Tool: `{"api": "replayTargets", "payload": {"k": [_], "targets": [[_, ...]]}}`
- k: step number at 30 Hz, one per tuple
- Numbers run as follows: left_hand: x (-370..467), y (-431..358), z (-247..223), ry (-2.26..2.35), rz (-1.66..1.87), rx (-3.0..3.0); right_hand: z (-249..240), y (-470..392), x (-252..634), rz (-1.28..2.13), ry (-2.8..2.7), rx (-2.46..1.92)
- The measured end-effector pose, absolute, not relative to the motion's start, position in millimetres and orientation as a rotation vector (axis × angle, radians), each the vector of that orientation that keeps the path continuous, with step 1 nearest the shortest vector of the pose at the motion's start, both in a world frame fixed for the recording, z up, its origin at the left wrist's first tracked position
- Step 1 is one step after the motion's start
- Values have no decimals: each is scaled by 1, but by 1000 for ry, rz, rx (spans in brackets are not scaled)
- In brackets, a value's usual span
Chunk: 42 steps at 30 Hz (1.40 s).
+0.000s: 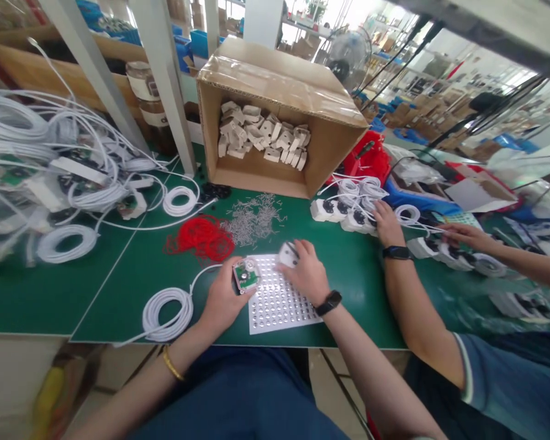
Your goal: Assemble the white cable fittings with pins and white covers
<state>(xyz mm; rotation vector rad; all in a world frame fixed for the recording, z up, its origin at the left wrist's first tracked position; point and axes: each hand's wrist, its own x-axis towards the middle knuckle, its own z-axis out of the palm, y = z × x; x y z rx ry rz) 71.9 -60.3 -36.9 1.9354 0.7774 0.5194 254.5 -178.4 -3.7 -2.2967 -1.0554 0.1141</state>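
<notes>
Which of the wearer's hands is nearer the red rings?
Left. The left hand is on the near side of the red rings, slightly rightward; the right hand is farther right, over the dotted sheet.

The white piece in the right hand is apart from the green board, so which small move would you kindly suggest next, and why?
Probably bring the white piece toward the green board: the left hand holds the board with its component side showing, and the right hand grips the white piece apart from it, near the dotted sheet.
</notes>
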Motion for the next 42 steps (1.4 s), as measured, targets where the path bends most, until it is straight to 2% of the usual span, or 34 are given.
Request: {"api": "replayTargets", "payload": {"k": [3, 5, 11, 18, 24, 32, 38, 42], "targets": [[72, -61, -40, 748, 522, 1823, -1, -183, 239, 17, -826, -1890], [71, -60, -41, 719, 504, 1785, 7, -184, 221, 86, -633, -1631], [71, -55, -41, 666, 459, 1745, 8, -183, 176, 770, -430, -1291], [70, -55, -43, 671, 448, 1761, 3, -176, 177, 550, -498, -1380], [70, -55, -45, 663, 442, 1779, 5, -172, 173, 654, -500, -1346], [69, -54, -47, 657, 419, 1792, 4, -175, 177, 341, -1057, -1694], [69, -55, -45, 670, 393, 1781, 8, -173, 183, 363, -1210, -1734], [69, -56, -44, 663, 377, 1777, 12, -173, 187, 396, -1078, -1673]]}}
